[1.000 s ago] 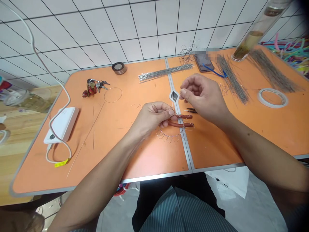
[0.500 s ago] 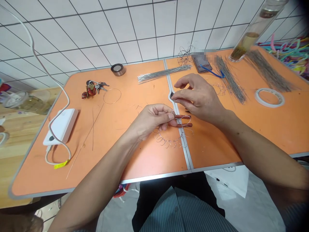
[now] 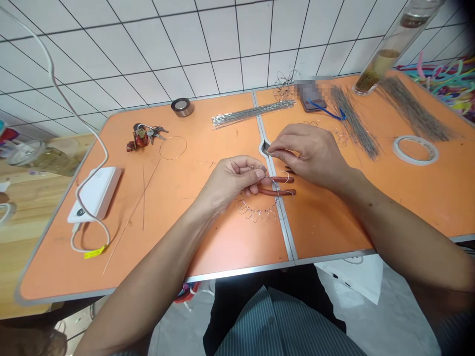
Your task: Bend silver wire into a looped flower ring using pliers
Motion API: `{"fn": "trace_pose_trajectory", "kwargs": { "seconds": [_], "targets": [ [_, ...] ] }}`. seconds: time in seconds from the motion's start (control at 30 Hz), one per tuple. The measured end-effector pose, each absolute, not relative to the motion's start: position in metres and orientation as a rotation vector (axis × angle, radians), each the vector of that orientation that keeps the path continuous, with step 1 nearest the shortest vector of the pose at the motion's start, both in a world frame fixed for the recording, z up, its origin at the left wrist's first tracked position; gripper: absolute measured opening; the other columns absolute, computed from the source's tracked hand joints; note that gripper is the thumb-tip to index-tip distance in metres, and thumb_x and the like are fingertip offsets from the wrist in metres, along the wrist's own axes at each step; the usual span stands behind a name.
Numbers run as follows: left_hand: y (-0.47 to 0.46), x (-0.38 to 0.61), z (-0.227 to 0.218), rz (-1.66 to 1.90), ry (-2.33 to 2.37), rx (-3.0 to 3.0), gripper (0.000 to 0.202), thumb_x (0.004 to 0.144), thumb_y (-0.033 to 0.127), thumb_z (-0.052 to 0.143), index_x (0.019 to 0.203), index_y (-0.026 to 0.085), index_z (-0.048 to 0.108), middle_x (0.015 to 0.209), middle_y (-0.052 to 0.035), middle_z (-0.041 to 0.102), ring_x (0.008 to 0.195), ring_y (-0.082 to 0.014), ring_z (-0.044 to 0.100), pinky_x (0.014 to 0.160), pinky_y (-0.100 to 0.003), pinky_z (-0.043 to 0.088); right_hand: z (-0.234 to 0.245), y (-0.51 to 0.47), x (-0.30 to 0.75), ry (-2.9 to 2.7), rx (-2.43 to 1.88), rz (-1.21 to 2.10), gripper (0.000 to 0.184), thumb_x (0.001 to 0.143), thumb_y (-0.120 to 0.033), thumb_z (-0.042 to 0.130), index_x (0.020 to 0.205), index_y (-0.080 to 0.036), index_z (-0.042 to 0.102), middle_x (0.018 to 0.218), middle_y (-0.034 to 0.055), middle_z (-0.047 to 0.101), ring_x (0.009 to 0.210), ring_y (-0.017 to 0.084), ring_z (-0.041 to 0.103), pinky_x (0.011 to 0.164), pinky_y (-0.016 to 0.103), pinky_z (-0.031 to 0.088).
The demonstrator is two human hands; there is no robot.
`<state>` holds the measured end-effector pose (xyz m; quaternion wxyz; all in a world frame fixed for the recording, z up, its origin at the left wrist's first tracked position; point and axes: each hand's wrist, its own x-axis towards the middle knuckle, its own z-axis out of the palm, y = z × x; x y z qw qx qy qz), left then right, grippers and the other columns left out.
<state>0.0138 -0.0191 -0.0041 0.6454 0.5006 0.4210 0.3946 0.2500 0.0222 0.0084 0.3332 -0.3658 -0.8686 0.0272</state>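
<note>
My left hand [image 3: 232, 182] is closed in a pinch on a thin looped wire piece [image 3: 258, 212] that hangs in small loops over the orange table [image 3: 166, 222]. My right hand [image 3: 309, 153] is closed too, its fingertips pinching a thin wire end right beside the left fingertips. Red-handled pliers [image 3: 279, 186] lie on the table under and between the two hands, near the metal seam.
Bundles of straight wires [image 3: 252, 112] lie at the back, more wires [image 3: 356, 123] to the right. A tape roll [image 3: 415, 150], a dark tape roll [image 3: 182, 106], keys [image 3: 143, 134], a wire ring [image 3: 172, 147], a white power bank [image 3: 95, 193] with cable, a phone [image 3: 313, 101] and a glass tube [image 3: 386, 54] stand around.
My right hand has come down and left from above the table until its fingertips meet the left hand's at the wire. The left hand has barely moved.
</note>
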Motion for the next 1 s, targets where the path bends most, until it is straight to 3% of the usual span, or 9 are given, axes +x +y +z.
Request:
{"fn": "trace_pose_trajectory", "kwargs": {
  "seconds": [0.4, 0.6, 0.7, 0.83, 1.0],
  "targets": [
    [-0.02, 0.017, 0.0, 0.932, 1.03, 1.136, 0.026, 0.082, 0.035, 0.093, 0.088, 0.016, 0.078, 0.082, -0.0069, 0.084, 0.06, -0.0108, 0.07, 0.06, -0.022, 0.053, 0.01, 0.017, 0.246, -2.18, -1.088, 0.275, 0.014, 0.098, -0.026, 0.074, 0.094, -0.027, 0.087, 0.097, 0.0022, 0.086, 0.09, 0.025, 0.076, 0.08, 0.038, 0.052],
    [-0.02, 0.018, -0.001, 0.963, 1.077, 1.146, 0.024, 0.082, 0.035, 0.092, 0.088, 0.016, 0.077, 0.081, -0.0074, 0.084, 0.061, -0.0122, 0.071, 0.059, -0.022, 0.051, 0.012, 0.018, 0.243, -1.999, -1.157, 0.858, 0.009, 0.09, -0.027, 0.08, 0.086, -0.021, 0.085, 0.076, 0.001, 0.078, 0.07, 0.018, 0.066, 0.066, 0.033, 0.047],
    [-0.02, 0.018, 0.0, 0.98, 1.091, 1.143, 0.021, 0.083, 0.032, 0.09, 0.086, 0.016, 0.077, 0.081, -0.0078, 0.084, 0.06, -0.0114, 0.07, 0.057, -0.022, 0.051, 0.012, 0.021, 0.243, -1.831, -1.137, 1.211, 0.01, 0.083, -0.029, 0.087, 0.083, -0.02, 0.084, 0.076, 0.0022, 0.077, 0.07, 0.017, 0.065, 0.064, 0.031, 0.049],
    [-0.02, 0.019, -0.001, 1.007, 1.102, 1.135, 0.02, 0.08, 0.029, 0.09, 0.084, 0.016, 0.075, 0.078, -0.0063, 0.083, 0.055, -0.0094, 0.064, 0.054, -0.022, 0.05, 0.01, 0.025, 0.245, -1.637, -1.101, 1.489, 0.021, 0.075, -0.032, 0.098, 0.081, -0.019, 0.083, 0.075, 0.0045, 0.077, 0.069, 0.017, 0.067, 0.06, 0.029, 0.053],
    [-0.02, 0.02, -0.001, 1.023, 1.098, 1.14, 0.023, 0.078, 0.03, 0.092, 0.084, 0.017, 0.075, 0.077, -0.0055, 0.082, 0.053, -0.0093, 0.063, 0.053, -0.022, 0.051, 0.006, 0.026, 0.244, -1.501, -1.069, 1.661, 0.035, 0.071, -0.039, 0.106, 0.084, -0.018, 0.081, 0.071, 0.0044, 0.074, 0.064, 0.016, 0.067, 0.051, 0.026, 0.05]
  ]
}}
